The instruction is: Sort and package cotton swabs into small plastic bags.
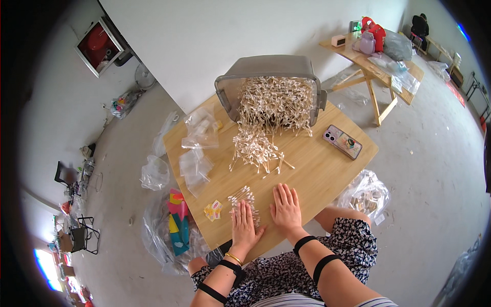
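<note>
Left hand (245, 229) rests flat over white-tipped wooden swabs (241, 195); right hand (287, 211), apart, palm-down on tan wooden desk (312, 163). Grey plastic bin (273, 65), twelve o'clock, lies tipped, presumably for reach.

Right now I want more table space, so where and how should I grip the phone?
Probably across its middle, by the two long edges, coming from above with the right hand, the nearer one. The phone lies flat, camera side up, its lens end toward the grey bin, so gripping mid-length should keep fingers off the lenses.
</note>
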Demonstrator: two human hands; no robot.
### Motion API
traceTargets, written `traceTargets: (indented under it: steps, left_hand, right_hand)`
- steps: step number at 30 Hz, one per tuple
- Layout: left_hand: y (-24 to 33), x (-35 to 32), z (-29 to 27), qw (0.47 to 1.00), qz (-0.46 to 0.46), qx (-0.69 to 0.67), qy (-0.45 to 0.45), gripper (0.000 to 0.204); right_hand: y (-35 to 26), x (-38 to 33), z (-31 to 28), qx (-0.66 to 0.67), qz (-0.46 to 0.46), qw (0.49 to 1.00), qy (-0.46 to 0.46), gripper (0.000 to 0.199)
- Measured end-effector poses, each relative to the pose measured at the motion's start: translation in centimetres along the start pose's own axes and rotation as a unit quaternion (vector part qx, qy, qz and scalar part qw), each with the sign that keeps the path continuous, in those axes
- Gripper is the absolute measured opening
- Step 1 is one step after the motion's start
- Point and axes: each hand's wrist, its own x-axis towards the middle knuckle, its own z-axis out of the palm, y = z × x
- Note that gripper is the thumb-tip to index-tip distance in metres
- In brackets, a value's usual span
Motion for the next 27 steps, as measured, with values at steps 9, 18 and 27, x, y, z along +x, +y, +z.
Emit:
traceTargets:
  steps: [9,18,27]
  left_hand:
    - [0.3,-1.6,0.1,0.999,0.004,-0.042,-0.005,0.098]
    - [-0.8,-0.4,-0.1,1.0,-0.015,-0.011,0.002,0.098]
    - [-0.3,-0.3,-0.5,1.0,0.002,-0.006,0.024,0.099]
  right_hand:
    - [-0.2,-0.3,-0.4,0.009,-0.001,1.0,0.001,0.059]
    - [-0.2,-0.1,-0.5,0.0,-0.001,1.0,-0.002,0.059]
    - [0.0,0.0,-0.4,-0.006,-0.002,1.0,0.002,0.059]
